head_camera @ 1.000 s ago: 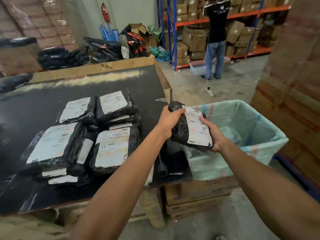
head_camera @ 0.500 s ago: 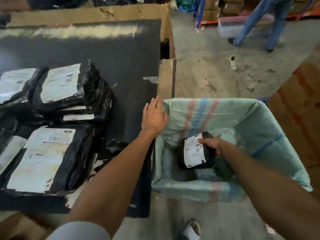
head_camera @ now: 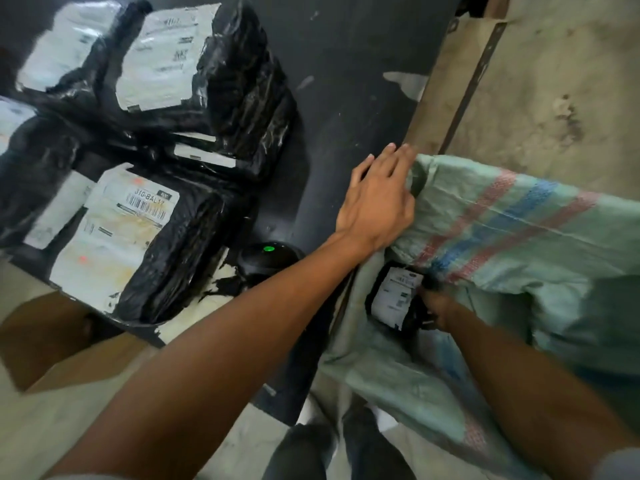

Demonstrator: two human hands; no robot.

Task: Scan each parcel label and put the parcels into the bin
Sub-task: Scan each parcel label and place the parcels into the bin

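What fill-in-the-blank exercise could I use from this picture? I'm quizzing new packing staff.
1. The right hand holds a black parcel inside the ____ sack.
2. The left hand rests with straight fingers on the sack's ____.
3. The light on the scanner glows ____.
4. The other parcels lie on the ____ table.

Missing words: green; rim; green; black

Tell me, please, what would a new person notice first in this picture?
First, the two bare arms crossing the frame: the left hand lies flat on the edge of the green woven bin sack at right, while the right hand holds a black labelled parcel down inside it. At left, more black parcels lie piled on the dark table, near a scanner's green light.
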